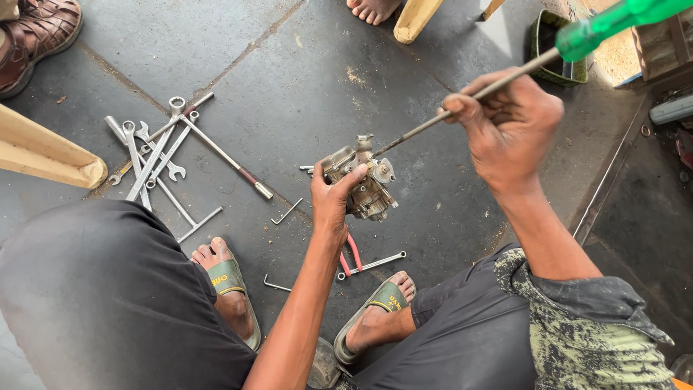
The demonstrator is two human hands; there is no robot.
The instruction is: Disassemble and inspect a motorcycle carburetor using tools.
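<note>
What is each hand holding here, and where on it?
Left hand grips the metal carburetor by its side. Right hand holds the green-handled screwdriver partway along its shaft.

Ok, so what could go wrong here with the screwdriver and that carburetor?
The left hand alone holds the carburetor in mid-air, so the screwdriver tip, guided by the right hand, might slip toward the fingers. Any small part that drops could get lost among the wrenches on the floor.

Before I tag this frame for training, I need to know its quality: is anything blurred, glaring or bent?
Head view: the carburetor and wrenches are sharp; the green screwdriver handle at the top right edge is soft and stretched; sunlit ground beside it is washed out; light elsewhere is even, shadows faint.
</note>
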